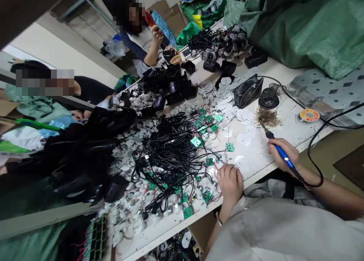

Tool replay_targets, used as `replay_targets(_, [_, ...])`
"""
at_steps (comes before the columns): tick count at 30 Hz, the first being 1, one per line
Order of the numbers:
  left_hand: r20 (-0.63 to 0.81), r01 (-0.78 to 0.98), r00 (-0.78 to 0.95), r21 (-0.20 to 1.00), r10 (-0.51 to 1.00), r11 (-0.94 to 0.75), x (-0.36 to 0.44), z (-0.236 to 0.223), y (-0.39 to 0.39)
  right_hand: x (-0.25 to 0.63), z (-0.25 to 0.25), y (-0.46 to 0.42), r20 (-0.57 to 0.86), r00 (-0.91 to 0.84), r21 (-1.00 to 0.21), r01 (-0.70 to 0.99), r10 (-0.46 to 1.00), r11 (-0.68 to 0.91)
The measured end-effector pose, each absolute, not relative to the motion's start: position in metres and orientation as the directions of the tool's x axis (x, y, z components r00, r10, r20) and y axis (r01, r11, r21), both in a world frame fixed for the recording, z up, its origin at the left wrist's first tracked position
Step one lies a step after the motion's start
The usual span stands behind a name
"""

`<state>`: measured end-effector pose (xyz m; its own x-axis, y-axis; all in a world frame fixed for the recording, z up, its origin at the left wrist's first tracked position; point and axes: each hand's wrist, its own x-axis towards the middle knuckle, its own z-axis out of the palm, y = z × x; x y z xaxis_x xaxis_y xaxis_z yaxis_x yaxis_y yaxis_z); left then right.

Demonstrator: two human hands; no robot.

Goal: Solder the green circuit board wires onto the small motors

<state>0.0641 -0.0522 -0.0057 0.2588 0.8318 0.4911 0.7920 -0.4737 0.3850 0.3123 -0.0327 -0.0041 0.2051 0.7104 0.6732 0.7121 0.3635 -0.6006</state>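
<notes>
My right hand (284,154) is wrapped round the handle of a blue soldering iron (282,153), whose tip points at a heap of brown granules (269,117). My left hand (231,181) rests near the table's front edge, fingers curled down among thin wires and white parts; whatever they grip is hidden. Close to that hand lie green circuit boards (207,195) with thin red wires attached. A tangle of black cables (173,147) spreads further left. Flat white discs (244,137) lie between my hands.
Behind the granules stand a black round holder (269,98) and a small black fan (248,91). A solder spool (309,115) lies at right, near the iron's looping cord (313,151). Across the table are black housings (176,84) and two people (142,41), one with a raised hand. Green sacks (307,25) are behind.
</notes>
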Motion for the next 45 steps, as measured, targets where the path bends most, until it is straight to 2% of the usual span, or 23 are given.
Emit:
replay_targets(7, [0.480,0.838,0.316,0.263,0.819,-0.478,0.067,0.003,-0.050,0.316,0.000,-0.034,0.647,0.212,-0.618,0.709,0.732,0.340])
replay_targets(12, [0.388,0.826,0.430,0.195,0.815,-0.529,0.045,0.012,-0.046,0.320,-0.006,-0.035,0.662,0.241,-0.641,0.672,0.710,0.370])
replay_targets(17, [0.305,0.808,0.527,0.110,0.793,-0.579,0.014,0.019,-0.051,0.325,-0.011,-0.040,0.635,0.279,-0.665,0.673,0.721,0.325])
replay_targets(23, [0.293,0.791,0.579,0.022,0.760,-0.611,-0.008,0.020,-0.050,0.327,-0.018,-0.036,0.693,0.237,-0.633,0.652,0.681,0.418])
replay_targets(27, [0.282,0.752,0.630,0.008,0.723,-0.659,-0.024,0.024,-0.044,0.328,-0.019,-0.035,0.718,0.204,-0.610,0.645,0.665,0.461])
replay_targets(33, [0.263,0.722,0.660,0.039,0.704,-0.691,-0.039,0.023,-0.041,0.330,-0.022,-0.036,0.669,0.283,-0.679,0.608,0.687,0.411])
replay_targets(38, [0.336,0.701,0.670,0.008,0.662,-0.713,-0.034,0.023,-0.040,0.332,-0.024,-0.033,0.697,0.221,-0.634,0.633,0.682,0.444])
replay_targets(42, [0.356,0.697,0.657,0.050,0.665,-0.715,-0.032,0.021,-0.040,0.334,-0.020,-0.037,0.674,0.265,-0.657,0.641,0.690,0.395])
replay_targets(45, [0.373,0.705,0.647,0.038,0.665,-0.708,-0.032,0.015,-0.039,0.334,-0.017,-0.037,0.590,0.260,-0.693,0.649,0.764,0.314])
